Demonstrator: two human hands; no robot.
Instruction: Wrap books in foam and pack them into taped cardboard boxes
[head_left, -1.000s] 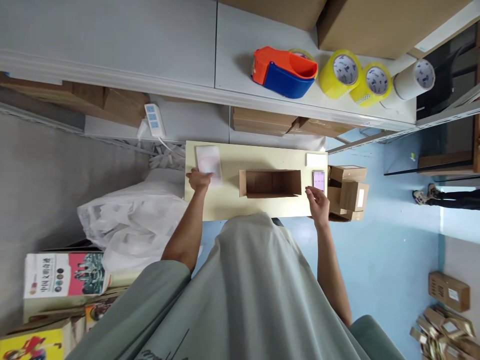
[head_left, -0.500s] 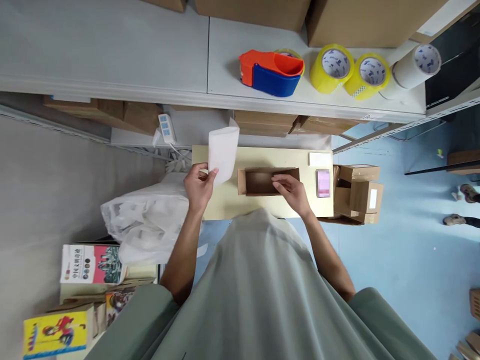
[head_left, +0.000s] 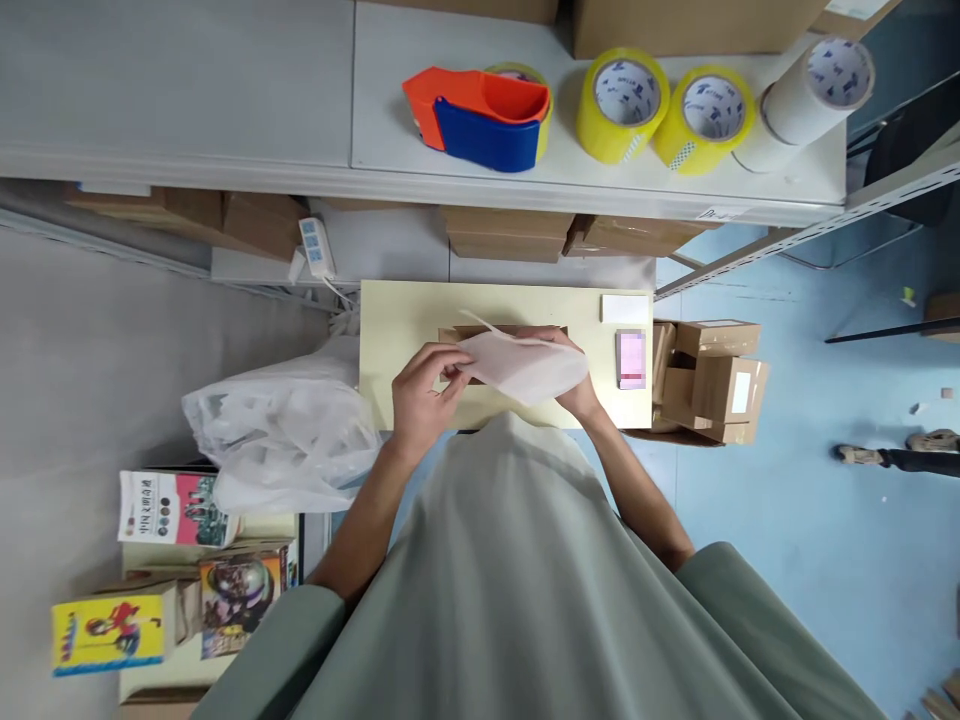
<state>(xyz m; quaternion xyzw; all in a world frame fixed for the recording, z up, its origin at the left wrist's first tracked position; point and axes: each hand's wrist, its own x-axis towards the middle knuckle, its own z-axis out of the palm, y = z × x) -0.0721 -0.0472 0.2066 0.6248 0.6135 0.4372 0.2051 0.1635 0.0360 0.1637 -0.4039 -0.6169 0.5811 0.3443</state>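
A thin white packing sheet (head_left: 521, 368) lies tilted between my two hands, over the small open cardboard box (head_left: 450, 336). Its left end is pinched between the thumb and fingers of my left hand (head_left: 429, 395). At the sheet's right end, my right hand (head_left: 576, 385) grips it, its fingers partly hidden behind the sheet. Most of the box's inside is covered from view by the sheet. The box rests on a pale yellow table (head_left: 397, 310).
A pink-and-white pad (head_left: 631, 359) and a white card stack (head_left: 626, 308) lie at the table's right. Above, a shelf holds an orange-blue tape dispenser (head_left: 487, 125) and tape rolls (head_left: 622, 105). A white plastic bag (head_left: 281, 430), books (head_left: 112, 628) and cartons (head_left: 724, 385) stand around.
My left hand has brought the sheet rightward from beside the box to over it. My right hand has left the box's inside and taken hold of the sheet's right end.
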